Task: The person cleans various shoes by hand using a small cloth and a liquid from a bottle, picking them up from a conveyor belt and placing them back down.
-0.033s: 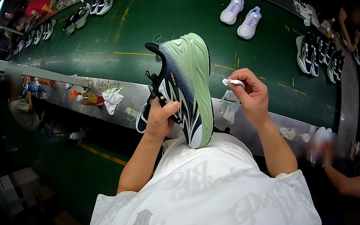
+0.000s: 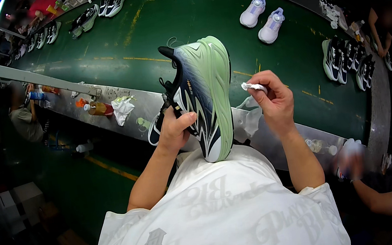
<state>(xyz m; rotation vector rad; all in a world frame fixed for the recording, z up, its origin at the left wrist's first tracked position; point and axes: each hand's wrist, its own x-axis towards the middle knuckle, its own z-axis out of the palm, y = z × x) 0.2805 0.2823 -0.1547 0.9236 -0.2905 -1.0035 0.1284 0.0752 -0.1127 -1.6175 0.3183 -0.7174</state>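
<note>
A dark navy and pale green running shoe [image 2: 209, 90] is tilted on its side in front of me, toe toward my shirt and heel away. Its thick green sole faces right. My left hand [image 2: 175, 129] is closed round the shoe's upper, thumb on its side. To the right of the sole, apart from it, my right hand [image 2: 274, 99] pinches a small wad of white cloth [image 2: 254, 87] between thumb and fingers. Behind my left hand, a second dark shoe with a white sole edge [image 2: 154, 132] shows in part on the metal ledge.
A green belt [image 2: 181, 19] runs past, carrying two lilac shoes [image 2: 271, 25] and dark pairs [image 2: 113, 1]. On the metal ledge lie a bottle of amber liquid [image 2: 99, 108], a crumpled white cloth [image 2: 123, 109] and a clear bottle [image 2: 320, 146]. Another person's arm [image 2: 382, 196] is at the right.
Hardly anything differs. My right hand has shifted very slightly with the white cloth; the shoe and my left hand stay almost still.
</note>
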